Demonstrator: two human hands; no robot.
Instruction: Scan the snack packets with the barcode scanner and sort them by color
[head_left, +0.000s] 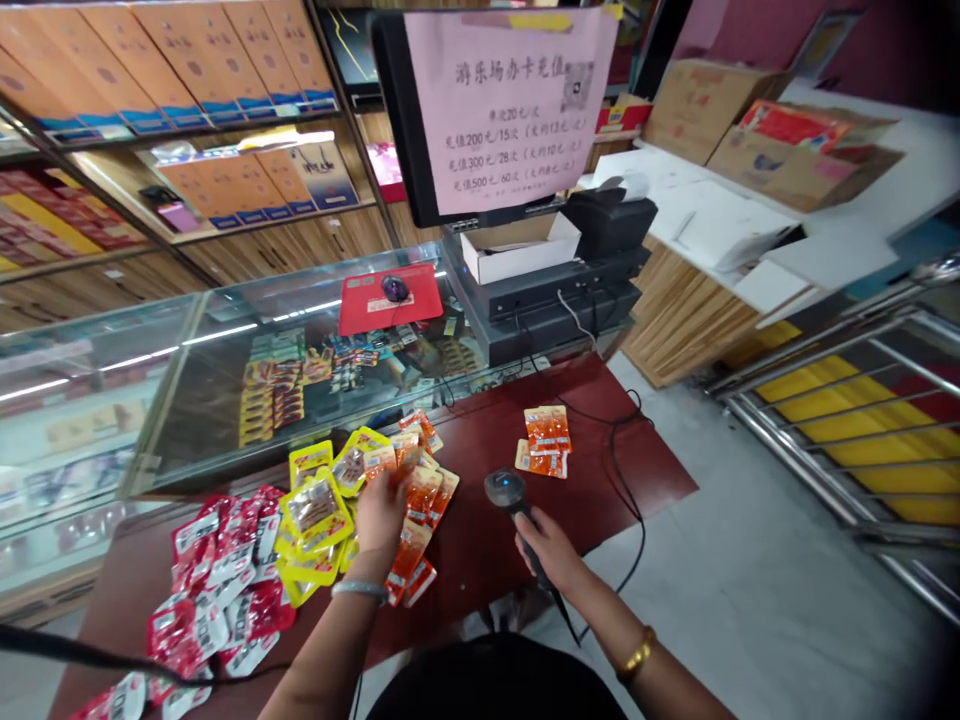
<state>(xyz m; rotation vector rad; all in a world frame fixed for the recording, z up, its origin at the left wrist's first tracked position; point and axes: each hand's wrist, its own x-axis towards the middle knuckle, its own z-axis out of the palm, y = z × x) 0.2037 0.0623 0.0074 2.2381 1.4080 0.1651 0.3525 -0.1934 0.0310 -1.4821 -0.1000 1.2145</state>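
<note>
The left hand [381, 512] has its fingers curled down onto the orange snack packets [420, 490], seemingly pinching one out of the loose heap on the red-brown counter [487, 540]; the right hand [551, 550], just right of that heap, is closed round the grip of a barcode scanner [508, 492] whose head points up and away; pulling one packet could drag its neighbours off the near edge, and the scanner's cable [626, 470] could snag the small orange stack [545, 442] beyond the heap; the pink notice [510, 100] far behind lists prices in Chinese, 200, 300, 500; packet print is unreadable.
</note>
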